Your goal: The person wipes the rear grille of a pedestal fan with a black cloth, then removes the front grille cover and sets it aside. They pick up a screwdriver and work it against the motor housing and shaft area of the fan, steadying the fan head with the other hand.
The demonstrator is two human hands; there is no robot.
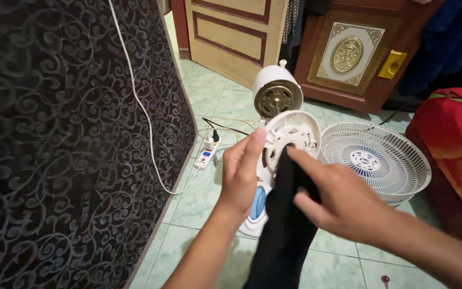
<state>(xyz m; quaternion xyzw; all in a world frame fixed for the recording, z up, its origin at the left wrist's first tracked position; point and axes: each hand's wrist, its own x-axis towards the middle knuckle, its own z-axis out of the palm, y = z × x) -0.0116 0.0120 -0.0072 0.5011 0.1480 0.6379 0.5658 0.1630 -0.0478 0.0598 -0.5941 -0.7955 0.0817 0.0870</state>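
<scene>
Gripping the round plastic cover (290,140) at its rim, the left hand (241,174) steadies this light, stiff part; the right hand (338,200) presses a soft black cloth (284,225) against it with closed fingers.

Fan grille (374,160) on tiled floor (204,200)

Bare forearms, unadorned hands (295,187)

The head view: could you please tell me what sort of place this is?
Probably a room in a home: a patterned mattress stands on edge on a green tiled floor, by a wooden door and a cabinet.
</scene>
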